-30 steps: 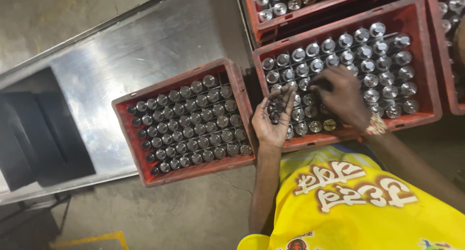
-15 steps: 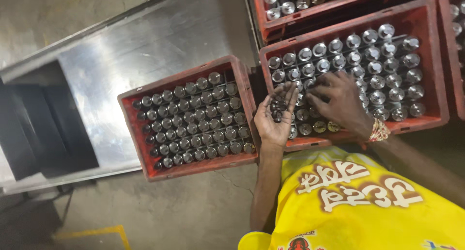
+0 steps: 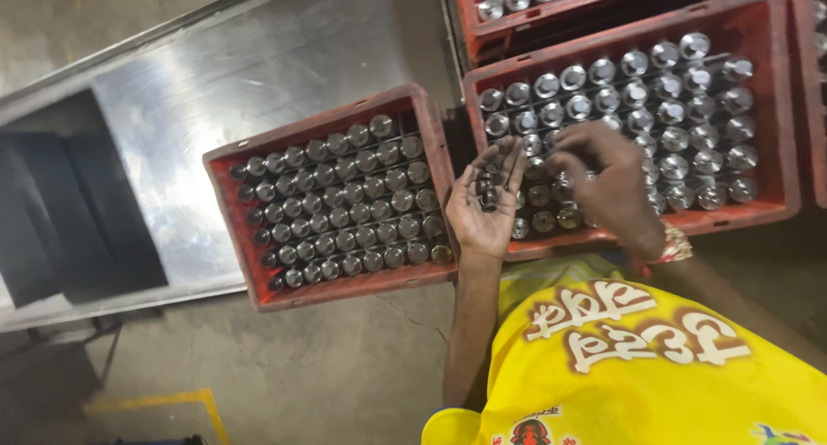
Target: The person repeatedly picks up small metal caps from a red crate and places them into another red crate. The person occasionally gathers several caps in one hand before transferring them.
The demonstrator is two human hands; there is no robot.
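Observation:
My left hand (image 3: 488, 205) is turned palm up over the near left corner of a red crate (image 3: 780, 109), cupping several small dark caps (image 3: 488, 186). The crate is full of silver-capped bottles (image 3: 672, 109) seen from above. My right hand (image 3: 606, 182) reaches down among the bottles in the crate's near rows, fingers curled over their tops. Whether it grips a bottle cannot be made out. A bangle (image 3: 674, 245) sits on my right wrist.
A second red crate (image 3: 226, 182) of capped bottles rests to the left on a sloped steel table (image 3: 258, 66). More red crates (image 3: 551, 18) stand behind and to the right. A dark opening (image 3: 69, 212) lies at the left. Concrete floor with a yellow line (image 3: 164, 402) is below.
My right hand has slid from the middle of the crate toward its near rows. My left hand has turned more palm up, showing the caps. The view has shifted slightly.

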